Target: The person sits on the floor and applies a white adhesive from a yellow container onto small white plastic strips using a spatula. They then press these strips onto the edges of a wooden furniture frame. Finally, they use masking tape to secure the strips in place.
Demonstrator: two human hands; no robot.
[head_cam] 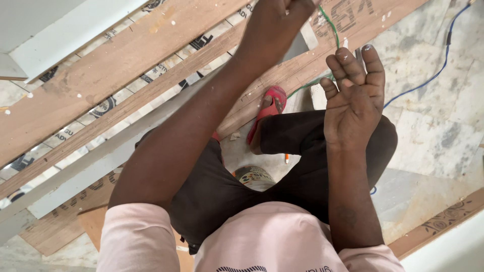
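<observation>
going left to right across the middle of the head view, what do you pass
wooden planks → left hand raised toward the top edge → red sandal → right hand, open with fingers up → blue cable on the marble floor

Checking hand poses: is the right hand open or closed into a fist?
Open. The right hand is raised with palm showing and fingers extended, holding nothing.

left hand (280, 20) reaches forward, closed in a fist; right hand (353, 98) raised, fingers (348, 63) loosely spread.
</observation>
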